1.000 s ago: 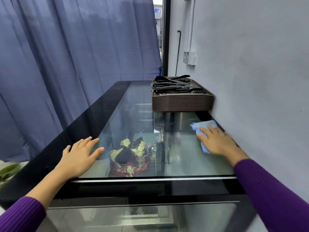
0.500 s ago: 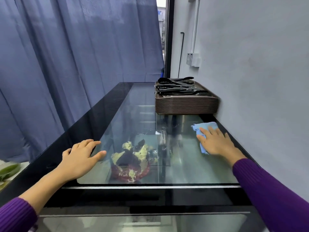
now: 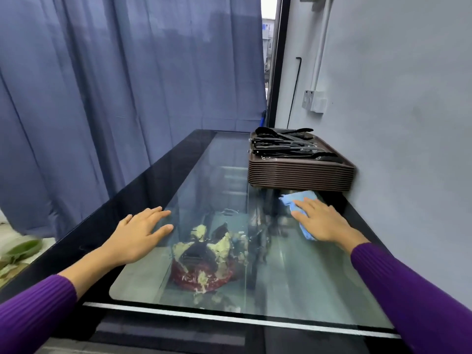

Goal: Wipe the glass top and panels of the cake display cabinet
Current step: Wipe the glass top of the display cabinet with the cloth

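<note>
Cabinet glass top runs away from the camera, right edge along the wall; right hand lies flat, fingers spread and pressing a blue cloth onto the glass, no grip, cloth poking out past the fingertips and under the palm; trays with black tongs sit just beyond those fingers; left hand rests palm-down, fingers loose, on the glass's left edge; cake shows under the glass between both hands; curtain off to the left
</note>
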`<state>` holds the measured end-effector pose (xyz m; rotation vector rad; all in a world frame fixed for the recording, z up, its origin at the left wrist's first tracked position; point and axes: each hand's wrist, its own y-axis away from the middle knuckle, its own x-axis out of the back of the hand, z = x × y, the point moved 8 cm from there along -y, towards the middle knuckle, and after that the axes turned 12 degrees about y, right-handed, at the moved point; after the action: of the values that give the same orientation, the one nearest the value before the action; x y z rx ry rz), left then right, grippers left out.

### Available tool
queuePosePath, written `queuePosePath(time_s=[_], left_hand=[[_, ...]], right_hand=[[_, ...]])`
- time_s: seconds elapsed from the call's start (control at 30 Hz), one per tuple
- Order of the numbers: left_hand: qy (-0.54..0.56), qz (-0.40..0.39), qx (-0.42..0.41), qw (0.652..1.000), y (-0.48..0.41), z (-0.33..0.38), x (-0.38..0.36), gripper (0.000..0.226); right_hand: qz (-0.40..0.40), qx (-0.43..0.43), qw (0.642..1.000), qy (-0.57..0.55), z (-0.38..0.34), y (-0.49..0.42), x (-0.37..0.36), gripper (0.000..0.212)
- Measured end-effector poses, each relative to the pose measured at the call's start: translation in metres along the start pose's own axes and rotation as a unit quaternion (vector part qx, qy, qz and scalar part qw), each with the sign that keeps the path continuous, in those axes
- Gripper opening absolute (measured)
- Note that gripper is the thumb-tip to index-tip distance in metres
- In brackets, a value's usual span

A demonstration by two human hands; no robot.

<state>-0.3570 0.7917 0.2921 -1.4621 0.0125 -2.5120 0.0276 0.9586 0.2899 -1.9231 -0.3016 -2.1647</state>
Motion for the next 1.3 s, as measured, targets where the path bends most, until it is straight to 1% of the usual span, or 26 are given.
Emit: queuePosePath(time_s=[0.03,0.1,0.17,0.23,0.27,0.3,0.33,0.37,0.4,0.43,0.47,0.5,0.53,0.6,0.67,0.73,0.77,0.83,0.9,1.0,1.07,1.1,1.13,1.17,1.23,1.3], left_hand=[[0.001,0.001,0.000,1.000,0.000,0.001,0.000,0.052],[0.008,0.001,-0.002,1.000,-0.001,0.001,0.000,0.051],[0.036,-0.001,-0.006,0.999,0.000,0.003,0.005,0.048],[0.105,-0.004,-0.008,0.994,0.004,0.005,0.014,0.040],[0.127,-0.005,-0.008,0.992,0.007,0.003,0.020,0.036],[0.124,-0.007,-0.009,0.992,0.010,-0.002,0.026,0.034],[0.098,-0.011,-0.006,0.995,0.014,-0.010,0.032,0.034],[0.059,-0.023,0.003,0.998,0.018,-0.023,0.037,0.037],[0.014,-0.031,0.018,0.999,0.025,-0.037,0.042,0.040],[-0.024,-0.032,0.037,0.999,0.031,-0.053,0.049,0.044],[-0.046,-0.026,0.056,0.997,0.038,-0.070,0.056,0.049],[-0.053,-0.021,0.075,0.996,0.045,-0.084,0.061,0.053],[-0.044,-0.024,0.085,0.995,0.052,-0.095,0.065,0.059],[0.007,-0.033,0.081,0.996,0.062,-0.106,0.064,0.070],[0.022,-0.024,0.060,0.998,0.066,-0.107,0.060,0.066],[0.008,-0.016,0.053,0.998,0.068,-0.104,0.058,0.058],[0.002,-0.022,0.051,0.998,0.068,-0.103,0.057,0.057],[-0.006,-0.048,0.045,0.998,0.073,-0.103,0.057,0.059],[0.005,-0.064,0.039,0.997,0.085,-0.107,0.058,0.062],[0.020,-0.054,0.022,0.998,0.099,-0.110,0.062,0.063],[0.023,-0.045,0.013,0.999,0.100,-0.107,0.065,0.063],[0.024,-0.044,0.011,0.999,0.100,-0.104,0.065,0.063],[0.023,-0.046,0.010,0.999,0.101,-0.102,0.065,0.063],[0.021,-0.050,0.011,0.998,0.103,-0.100,0.064,0.063],[0.012,-0.058,0.013,0.998,0.106,-0.098,0.064,0.063],[0.004,-0.066,0.014,0.998,0.107,-0.099,0.064,0.063]], right_hand=[[-0.007,-0.031,0.999,0.003,-0.008,-0.013,-0.003,0.069],[-0.012,-0.033,0.999,-0.007,-0.047,-0.025,-0.002,0.062],[-0.011,0.025,0.999,-0.018,-0.100,-0.010,0.007,0.061],[-0.002,0.115,0.993,-0.020,-0.140,0.026,0.013,0.063],[0.002,0.161,0.987,-0.022,-0.151,0.050,0.013,0.068],[-0.001,0.191,0.981,-0.024,-0.151,0.073,0.011,0.072],[-0.005,0.203,0.979,-0.028,-0.144,0.091,0.012,0.070],[-0.007,0.195,0.980,-0.034,-0.125,0.097,0.012,0.065],[-0.009,0.167,0.985,-0.039,-0.099,0.094,0.011,0.062],[-0.014,0.117,0.992,-0.040,-0.070,0.088,0.011,0.062],[-0.005,0.066,0.997,-0.029,-0.045,0.081,0.012,0.068],[-0.002,0.020,1.000,-0.010,-0.028,0.075,0.011,0.074],[-0.007,-0.015,1.000,0.009,-0.021,0.070,0.008,0.074],[-0.013,-0.047,0.998,0.047,-0.040,0.068,0.005,0.070],[-0.012,-0.028,0.998,0.052,-0.087,0.079,0.009,0.062],[-0.006,0.036,0.999,0.032,-0.143,0.110,0.014,0.065],[0.001,0.066,0.998,0.009,-0.165,0.133,0.016,0.062],[0.017,0.091,0.995,-0.042,-0.182,0.182,0.015,0.055],[0.004,0.060,0.996,-0.069,-0.162,0.208,0.013,0.056],[0.005,-0.035,0.998,-0.047,-0.130,0.196,0.016,0.063],[0.008,-0.105,0.994,-0.026,-0.136,0.172,0.014,0.059],[0.003,-0.121,0.992,-0.020,-0.151,0.163,0.014,0.057],[0.000,-0.118,0.993,-0.019,-0.171,0.155,0.015,0.056],[0.002,-0.096,0.995,-0.018,-0.196,0.153,0.018,0.055],[0.020,-0.019,1.000,-0.010,-0.247,0.168,0.023,0.053],[0.031,0.030,0.998,-0.040,-0.262,0.191,0.022,0.053]])
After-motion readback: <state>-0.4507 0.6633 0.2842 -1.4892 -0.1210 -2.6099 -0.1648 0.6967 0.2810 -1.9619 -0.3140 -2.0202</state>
